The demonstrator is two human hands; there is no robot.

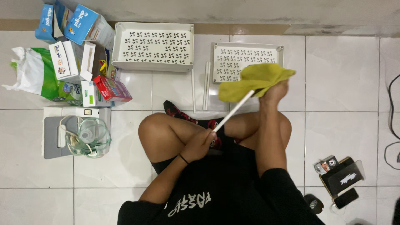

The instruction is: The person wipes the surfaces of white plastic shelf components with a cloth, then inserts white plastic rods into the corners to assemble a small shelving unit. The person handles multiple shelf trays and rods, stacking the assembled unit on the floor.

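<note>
I sit cross-legged on a white tiled floor. My left hand (200,144) is closed around the lower end of a thin white rod (233,111) that slants up to the right. My right hand (273,92) grips a yellow-green cloth (255,79) wrapped over the rod's upper end. Beyond the cloth lies a white perforated tray (233,58), partly hidden by it. A second, larger white perforated tray (154,46) stands to its left against the wall.
Two more white rods (206,85) lie between the trays. At left are several small boxes (83,62), a green and white bag (41,77) and a white device with coiled tubing (83,133). Phones and a black wallet (341,179) lie at right, cables (391,121) at far right.
</note>
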